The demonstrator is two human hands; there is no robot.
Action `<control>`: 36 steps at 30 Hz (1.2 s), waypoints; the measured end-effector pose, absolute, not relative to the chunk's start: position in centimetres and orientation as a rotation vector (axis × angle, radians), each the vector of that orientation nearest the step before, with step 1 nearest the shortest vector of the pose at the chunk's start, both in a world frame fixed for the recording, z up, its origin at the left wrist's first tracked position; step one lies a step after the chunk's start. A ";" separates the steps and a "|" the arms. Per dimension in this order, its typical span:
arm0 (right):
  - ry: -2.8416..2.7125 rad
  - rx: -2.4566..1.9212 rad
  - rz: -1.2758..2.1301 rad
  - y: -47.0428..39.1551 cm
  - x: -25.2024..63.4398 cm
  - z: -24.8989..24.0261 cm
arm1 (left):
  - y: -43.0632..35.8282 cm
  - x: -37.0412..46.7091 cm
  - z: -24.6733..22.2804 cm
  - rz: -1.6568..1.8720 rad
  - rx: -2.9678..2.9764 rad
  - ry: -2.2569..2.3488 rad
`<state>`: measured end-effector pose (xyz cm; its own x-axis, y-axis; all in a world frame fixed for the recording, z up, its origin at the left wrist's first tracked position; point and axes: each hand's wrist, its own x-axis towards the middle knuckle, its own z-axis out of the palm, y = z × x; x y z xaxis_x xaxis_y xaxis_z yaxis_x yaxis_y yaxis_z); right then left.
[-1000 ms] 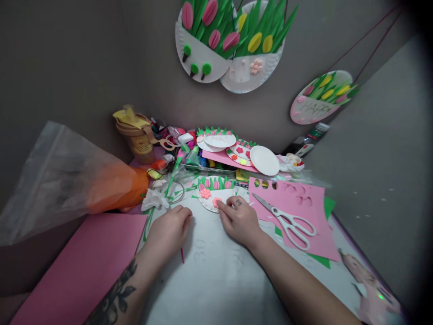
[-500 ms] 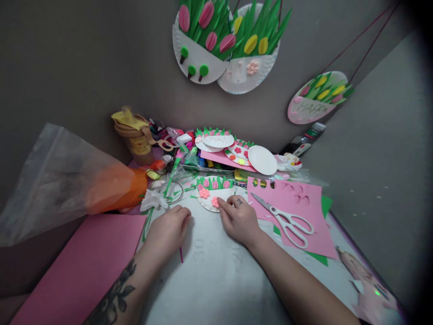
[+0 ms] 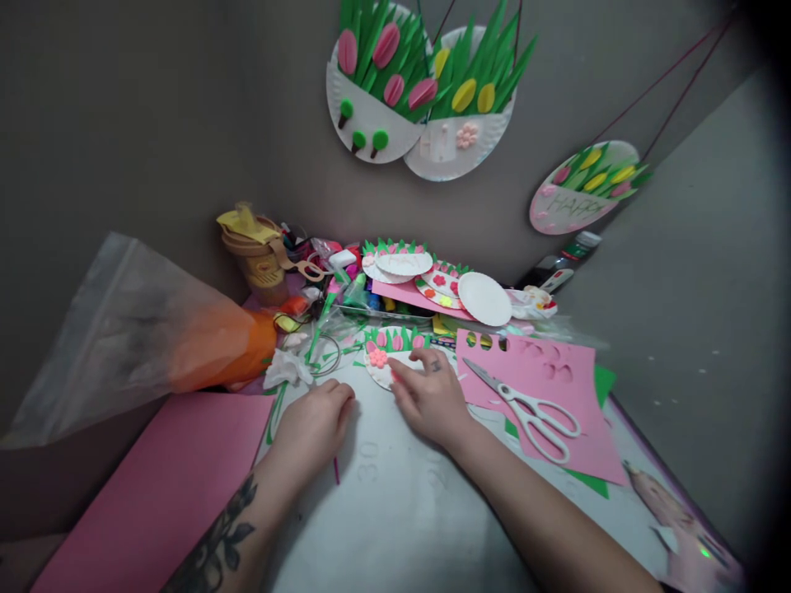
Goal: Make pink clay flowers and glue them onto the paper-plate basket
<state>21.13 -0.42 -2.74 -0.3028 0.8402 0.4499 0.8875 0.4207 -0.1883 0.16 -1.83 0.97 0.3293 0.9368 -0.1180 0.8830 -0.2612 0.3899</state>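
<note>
A small white paper plate craft lies on the pale work surface, with green grass, pink tulips and a coral-pink flower on its front. My right hand reaches over its right side, fingers apart. One fingertip touches the plate where a second pink flower is mostly hidden. To the left, my left hand rests closed on the surface, and a thin magenta stick pokes out from under it. White-handled scissors lie open-bladed on a pink sheet with cut-out holes, right of my right hand.
Behind are stacked decorated plates and a blank white plate, over a tray of craft supplies. A plastic bag with orange contents, a tumbler and a pink sheet are at left. A dark bottle stands back right; plate crafts hang above.
The fingers of my right hand have spread and shifted over the plate, covering more of its right flower. My left hand stays in place. The whole view has shifted slightly.
</note>
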 end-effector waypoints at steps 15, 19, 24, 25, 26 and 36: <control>-2.316 -1.465 -0.100 1.5 20.1 -3.0 | -1.9 -0.1 1.0 0.238 2.248 1.606; -2.212 -1.370 -0.098 1.3 20.6 -2.5 | -1.8 -0.4 1.1 0.275 2.236 1.642; -2.153 -1.192 -0.024 -0.4 20.2 -2.0 | -1.9 -0.5 1.0 0.298 2.226 1.668; -2.163 -1.154 -0.002 -0.9 20.1 -2.0 | -1.9 -0.4 1.0 0.296 2.228 1.663; -2.177 -1.121 0.019 -1.4 19.8 -2.1 | -2.0 -0.4 0.9 0.293 2.232 1.659; -2.449 -1.257 0.142 0.2 14.8 0.5 | -1.6 -1.8 1.6 0.451 2.115 2.096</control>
<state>14.79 0.19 0.47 -0.5257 0.8001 0.2888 0.7615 0.5940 -0.2594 -1.76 -1.61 1.62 -0.0094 0.9928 0.1194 0.9542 -0.0268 0.2981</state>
